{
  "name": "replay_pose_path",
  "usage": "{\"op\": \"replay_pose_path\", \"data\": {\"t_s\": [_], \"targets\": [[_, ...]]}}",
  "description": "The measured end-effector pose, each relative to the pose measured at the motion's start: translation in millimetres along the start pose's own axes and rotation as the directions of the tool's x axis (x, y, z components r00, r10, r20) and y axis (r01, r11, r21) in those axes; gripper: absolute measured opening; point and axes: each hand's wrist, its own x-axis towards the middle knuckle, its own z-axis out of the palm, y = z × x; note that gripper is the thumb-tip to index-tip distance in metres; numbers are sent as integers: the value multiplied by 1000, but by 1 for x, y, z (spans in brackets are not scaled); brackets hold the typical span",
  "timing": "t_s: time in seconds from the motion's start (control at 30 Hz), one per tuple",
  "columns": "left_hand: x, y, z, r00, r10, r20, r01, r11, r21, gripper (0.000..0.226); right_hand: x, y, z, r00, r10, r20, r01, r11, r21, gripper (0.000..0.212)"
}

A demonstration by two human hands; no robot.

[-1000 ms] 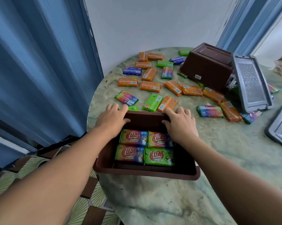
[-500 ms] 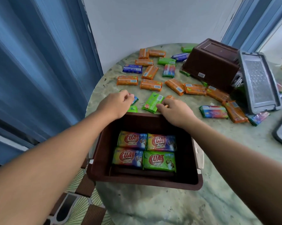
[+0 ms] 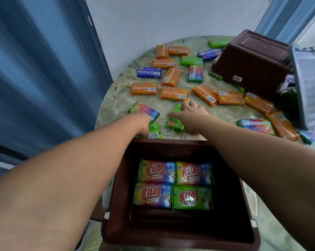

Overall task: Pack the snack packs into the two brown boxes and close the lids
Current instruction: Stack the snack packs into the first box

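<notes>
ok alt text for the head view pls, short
Two bare hands, left hand and right hand, reach over an open brown box holding four snack packs toward loose packs scattered on a round table; a second brown box lies overturned at the back.

Round table [image 3: 127, 84] in front of you, mottled green-grey marble-look top, pushed close to plain white wall [image 3: 162, 19]. Blue ribbed folding panel [image 3: 44, 69] fills your left; second blue panel [image 3: 287, 17] at upper right. Patterned floor tile [image 3: 93, 232] visible below table edge at lower left. Soft, even daylight.
</notes>
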Motion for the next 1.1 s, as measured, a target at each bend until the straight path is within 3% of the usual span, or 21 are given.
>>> {"op": "replay_pose_path", "data": {"t_s": [0.2, 0.3, 0.4, 0.5, 0.63, 0.97, 1.1], "targets": [[12, 0, 9, 998, 17, -60, -17, 1000, 0, 49, 11, 0, -3, 997, -67, -42, 63, 994, -92, 80], [12, 0, 5, 999, -32, -24, 30, 997, -68, 87, 13, 0, -8, 973, -174, -149, 145, 971, -189, 79], [6, 1, 0, 994, -81, -79, 67, 983, -172, 114, 13, -1, -6, 954, -182, -238, 154, 979, -133, 85], [-6, 4, -6, 971, -101, -215, 49, 971, -234, 102, 4, -2, -8, 922, -156, -355, 168, 986, 5, 78], [-29, 7, -15, 899, -73, -431, -6, 984, -179, 87, -21, 2, -18, 855, -61, -516, 141, 983, 118, 86], [-107, 16, -7, 700, 76, -710, -100, 995, 8, 78, -117, -22, -22, 815, 128, -566, 141, 903, 406, 85], [-145, 26, 20, 697, 116, -707, -151, 988, 13, 76, -161, -34, 1, 829, 131, -543, 157, 878, 452, 77]]}}
